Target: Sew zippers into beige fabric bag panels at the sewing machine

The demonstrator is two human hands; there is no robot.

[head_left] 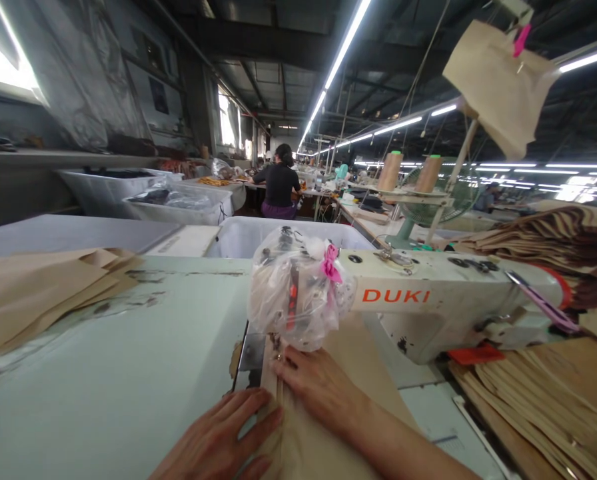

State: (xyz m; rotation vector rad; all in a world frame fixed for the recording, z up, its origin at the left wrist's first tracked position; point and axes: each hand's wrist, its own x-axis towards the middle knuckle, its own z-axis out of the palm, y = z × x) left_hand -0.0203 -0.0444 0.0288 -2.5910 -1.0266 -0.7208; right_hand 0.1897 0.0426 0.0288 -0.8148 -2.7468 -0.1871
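Observation:
A strip of beige fabric [363,353] runs under the needle area of a white sewing machine [443,293] marked DUKI. Clear plastic [298,287], tied with a pink ribbon [331,264], wraps the machine's head. My right hand [323,383] rests on the fabric just in front of the presser foot [276,347], fingers slightly bent and tips at the seam line. Nearer to me, my left hand [223,433] lies along the fabric's left edge with its fingers spread. The needle tip is too small to make out.
Beige pieces [43,293] lie stacked on the table's left; more fabric [538,400] is piled at right. Purple-handled scissors [543,303] lie on the machine. A white bin [238,233] stands behind it, thread cones [391,172] on a stand. A person [280,183] sits farther back.

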